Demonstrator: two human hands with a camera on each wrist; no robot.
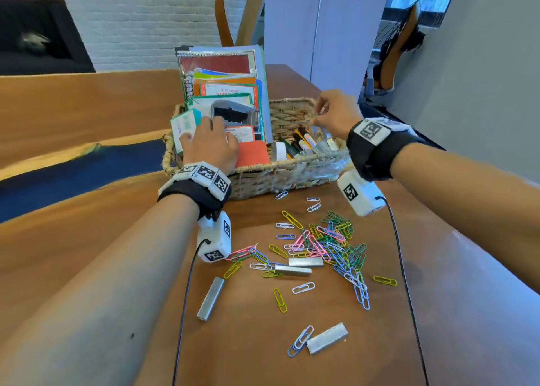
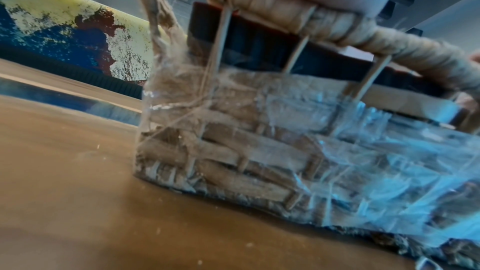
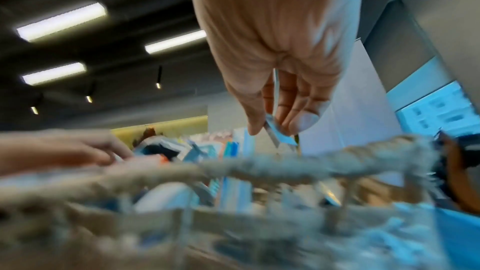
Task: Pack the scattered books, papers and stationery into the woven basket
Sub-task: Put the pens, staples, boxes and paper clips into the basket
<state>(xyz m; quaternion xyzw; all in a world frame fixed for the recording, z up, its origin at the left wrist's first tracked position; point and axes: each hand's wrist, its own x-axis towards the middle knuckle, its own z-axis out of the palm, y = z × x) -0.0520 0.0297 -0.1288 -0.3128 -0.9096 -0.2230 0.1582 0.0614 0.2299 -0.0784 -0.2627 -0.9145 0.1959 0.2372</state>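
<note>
The woven basket [image 1: 289,178] stands on the wooden table, with notebooks [image 1: 222,73] upright at its back and pens [image 1: 304,143] on its right side. My left hand [image 1: 210,143] lies flat inside the basket's left half, fingers resting on a teal-and-white box [image 1: 182,125] and a red pad [image 1: 252,153]. My right hand [image 1: 318,115] hovers over the basket's right half. In the right wrist view its fingertips [image 3: 255,128] pinch a small metallic staple strip [image 3: 280,133] above the rim [image 3: 259,167]. Many coloured paper clips [image 1: 327,245] and several staple strips [image 1: 210,298] lie scattered in front.
The basket's front wall [image 2: 259,151] is wrapped in clear plastic film. A blue inlay [image 1: 73,166] runs across the table on the left. Black cables [image 1: 403,268] hang from both wrist cameras over the table. A grey wall [image 1: 482,93] closes the right side.
</note>
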